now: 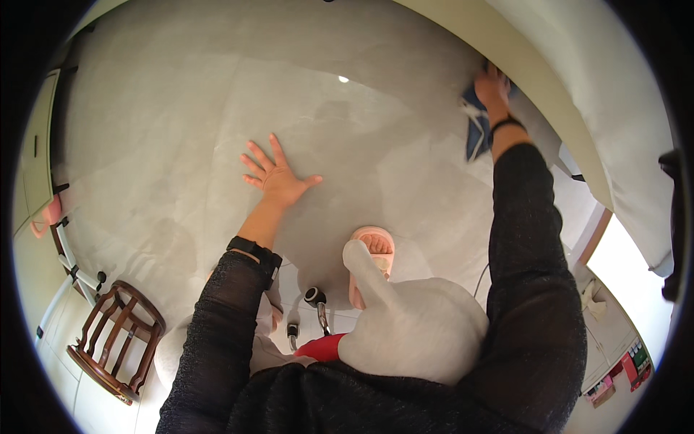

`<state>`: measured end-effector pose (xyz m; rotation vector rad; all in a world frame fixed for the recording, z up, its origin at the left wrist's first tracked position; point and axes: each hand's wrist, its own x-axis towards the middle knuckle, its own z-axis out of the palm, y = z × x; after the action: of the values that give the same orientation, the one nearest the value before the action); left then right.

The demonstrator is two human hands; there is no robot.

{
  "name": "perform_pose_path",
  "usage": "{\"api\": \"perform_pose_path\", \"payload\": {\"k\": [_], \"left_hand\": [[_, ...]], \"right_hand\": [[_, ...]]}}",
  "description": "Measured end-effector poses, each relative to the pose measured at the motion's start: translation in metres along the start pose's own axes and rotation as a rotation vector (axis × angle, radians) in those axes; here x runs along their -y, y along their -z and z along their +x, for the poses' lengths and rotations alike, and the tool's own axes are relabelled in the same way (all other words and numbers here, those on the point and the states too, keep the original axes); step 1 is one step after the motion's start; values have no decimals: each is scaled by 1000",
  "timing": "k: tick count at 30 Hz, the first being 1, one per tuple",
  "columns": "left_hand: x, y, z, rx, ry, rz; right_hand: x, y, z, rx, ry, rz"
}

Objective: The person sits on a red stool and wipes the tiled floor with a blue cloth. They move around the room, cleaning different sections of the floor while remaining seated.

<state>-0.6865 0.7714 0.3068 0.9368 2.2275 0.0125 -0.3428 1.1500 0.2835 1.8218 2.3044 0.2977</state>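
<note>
Before me is a grey, glossy tiled floor (190, 108). My left hand (279, 176) is spread with all fingers apart, palm side down over the floor, holding nothing; whether it touches the floor I cannot tell. At the upper right, my right hand (492, 89) presses on a dark blue cloth (476, 135) with white stripes or trim, beside the lower edge of a pale draped piece of furniture. That hand is blurred and partly hidden at the fingertips, and the cloth bunches under and beside it. A pink slipper (374, 244) on my foot is below, between the hands.
Casters on metal legs (314, 297) stand between my legs near a red seat (325, 347). A carved wooden chair (119, 342) is at lower left, beside a white metal frame (68, 249). Pale cabinets (40, 146) line the left. Pale fabric (618, 108) curves along the right; a thin cable (480, 279) lies nearby.
</note>
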Motion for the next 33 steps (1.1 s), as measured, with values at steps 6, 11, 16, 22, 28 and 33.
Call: {"api": "perform_pose_path", "payload": {"k": [6, 11, 16, 22, 28, 33], "left_hand": [[-3, 0, 2, 0, 10, 20], [0, -5, 10, -18, -7, 34], [6, -4, 22, -3, 17, 99], [14, -8, 27, -94, -59, 117], [42, -20, 3, -162, -111, 110], [99, -16, -14, -120, -80, 172]], "right_hand": [[-94, -72, -167, 86, -500, 421], [-83, -52, -255, 329, -883, 428], [1, 24, -263, -267, -338, 502], [167, 56, -242, -118, 472, 606], [143, 15, -223, 29, 351, 331], [75, -13, -257, 131, -52, 307]]}}
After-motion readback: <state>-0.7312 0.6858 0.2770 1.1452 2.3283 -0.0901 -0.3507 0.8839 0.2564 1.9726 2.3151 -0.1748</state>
